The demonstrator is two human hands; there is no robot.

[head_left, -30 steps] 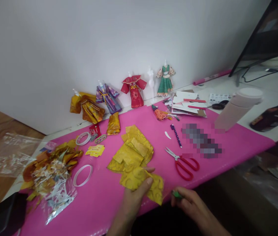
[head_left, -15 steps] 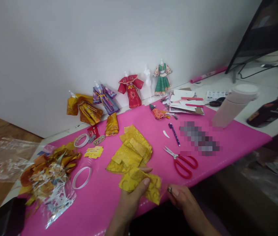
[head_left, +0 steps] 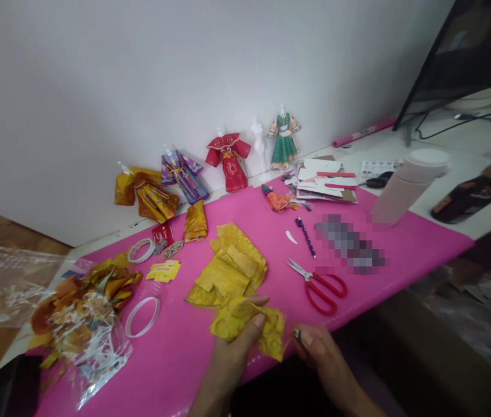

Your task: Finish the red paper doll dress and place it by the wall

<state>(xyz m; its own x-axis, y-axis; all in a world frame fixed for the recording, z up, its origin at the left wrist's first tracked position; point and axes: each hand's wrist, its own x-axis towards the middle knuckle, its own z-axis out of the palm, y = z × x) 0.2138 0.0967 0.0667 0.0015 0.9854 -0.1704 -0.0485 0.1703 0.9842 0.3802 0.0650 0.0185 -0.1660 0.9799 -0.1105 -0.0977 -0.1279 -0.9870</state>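
Note:
My left hand (head_left: 242, 341) grips a piece of yellow patterned fabric (head_left: 273, 333), thumb on top and fingers beneath. Just right of the fabric, my right hand (head_left: 317, 347) is closed in a pinch around something small and dark at the fingertips, too small to make out. More cut yellow fabric pieces (head_left: 228, 278) lie in a loose stack on the pink table cover (head_left: 175, 347), beyond my left hand. Red-handled scissors (head_left: 321, 286) rest to the upper right of my right hand, blades slightly apart.
Miniature dresses, including a red dress (head_left: 232, 165) and a green dress (head_left: 285, 145), lean against the wall. Fabric scraps (head_left: 93, 289) with clear plastic lie left, near tape rolls (head_left: 143, 317). A purple pen (head_left: 306, 237), a pale bottle (head_left: 408, 185) and stacked cards (head_left: 326, 188) are right.
The whole view has shifted slightly, so the table items appear a little further left. My right hand sits marginally closer to the yellow fabric; both grips look the same.

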